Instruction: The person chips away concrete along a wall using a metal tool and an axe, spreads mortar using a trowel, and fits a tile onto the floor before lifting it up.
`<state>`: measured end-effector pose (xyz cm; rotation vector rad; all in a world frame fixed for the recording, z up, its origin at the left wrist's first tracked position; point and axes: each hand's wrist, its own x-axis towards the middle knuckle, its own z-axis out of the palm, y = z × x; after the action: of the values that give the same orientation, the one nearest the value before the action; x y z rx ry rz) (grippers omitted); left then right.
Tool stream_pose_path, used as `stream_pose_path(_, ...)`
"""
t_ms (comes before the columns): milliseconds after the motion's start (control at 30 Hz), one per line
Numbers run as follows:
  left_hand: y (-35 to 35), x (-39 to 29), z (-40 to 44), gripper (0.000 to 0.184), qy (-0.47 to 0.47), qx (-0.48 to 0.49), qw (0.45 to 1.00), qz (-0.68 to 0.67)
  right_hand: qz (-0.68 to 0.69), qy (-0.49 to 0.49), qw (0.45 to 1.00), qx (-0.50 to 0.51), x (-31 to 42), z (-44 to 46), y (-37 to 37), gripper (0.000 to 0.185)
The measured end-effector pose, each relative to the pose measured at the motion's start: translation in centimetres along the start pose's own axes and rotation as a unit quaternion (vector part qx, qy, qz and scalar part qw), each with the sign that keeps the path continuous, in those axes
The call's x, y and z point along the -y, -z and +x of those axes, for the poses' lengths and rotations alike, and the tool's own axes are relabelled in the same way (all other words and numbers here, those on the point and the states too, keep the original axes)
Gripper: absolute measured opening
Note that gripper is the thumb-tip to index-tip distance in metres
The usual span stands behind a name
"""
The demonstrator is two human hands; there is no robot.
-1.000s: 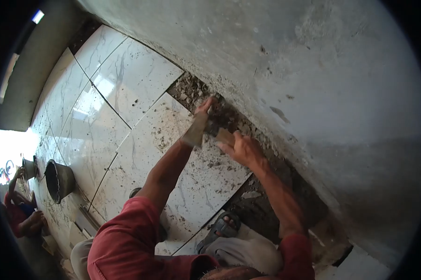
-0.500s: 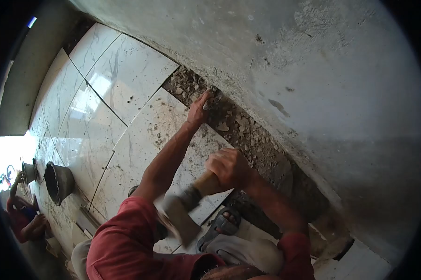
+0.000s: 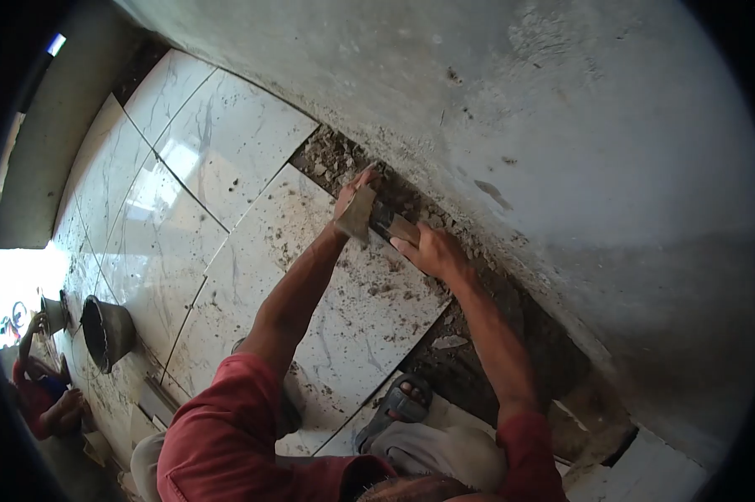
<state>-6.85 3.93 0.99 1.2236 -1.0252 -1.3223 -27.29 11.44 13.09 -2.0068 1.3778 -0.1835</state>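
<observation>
My right hand (image 3: 437, 253) is wrapped around the wooden handle of a heavy hammer (image 3: 357, 214). The hammer's metal head is over my left hand, covering part of it. My left hand (image 3: 348, 194) is closed at the strip of broken mortar (image 3: 327, 155) along the wall, on what looks like a chisel; the tool is mostly hidden now. Beside both hands lies a large marbled floor tile (image 3: 310, 276) with crumbs of debris scattered over it.
A rough grey wall (image 3: 578, 167) runs along the right of the strip. Glossy tiles (image 3: 227, 134) cover the floor to the left. A black bucket (image 3: 110, 335) stands there, with another person (image 3: 47, 397) near a second bucket (image 3: 53, 314). My sandalled foot (image 3: 409, 397) is below.
My right hand has swung the hammer up and forward, from near my left upper arm to my left hand. My left hand stays at about the same spot by the wall.
</observation>
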Motion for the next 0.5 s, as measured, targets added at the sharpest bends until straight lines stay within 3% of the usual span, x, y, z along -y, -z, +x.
stream_pose_path(33, 0.4, 1.0, 1.3, 0.049, -0.008, 0.004, 1.000, 0.001, 0.006, -0.013, 1.000, -0.010, 0.1, -0.4, 0.5, 0.055)
stream_pose_path(67, 1.1, 2.1, 2.2, 0.042, -0.119, -0.007, 0.991, 0.068, 0.012, -0.025, 1.000, -0.012, 0.1, -1.0, 0.6, 0.055)
stream_pose_path(133, 1.4, 2.0, 2.5, 0.035, -0.213, -0.014, 0.968, 0.133, 0.093, -0.022, 0.995, 0.009, 0.1, -3.5, -1.4, 0.053)
stream_pose_path(200, 1.2, -2.7, 3.1, 0.030, -0.092, -0.066, 0.923, 0.369, 0.288, 0.039, 0.956, -0.049, 1.0, -7.1, -3.9, 0.046)
stream_pose_path(333, 2.3, -4.1, 4.4, 0.025, -0.087, -0.065, 0.936, 0.336, 0.447, -0.060, 0.892, 0.034, 1.8, -12.0, -4.7, 0.041)
stream_pose_path(400, 2.0, -3.7, 3.7, 0.022, -0.105, -0.008, 0.926, 0.362, 0.512, -0.117, 0.850, 0.046, 1.4, -13.5, -4.2, 0.036)
stream_pose_path(433, 1.7, -2.9, 3.0, 0.014, -0.229, -0.023, 0.899, 0.372, 0.513, -0.096, 0.852, 0.033, 1.3, -14.0, -3.7, 0.028)
stream_pose_path(500, 1.4, -2.5, 1.3, 0.009, -0.201, -0.020, 0.923, 0.329, 0.516, -0.082, 0.853, 0.011, 0.6, -15.1, -3.8, 0.028)
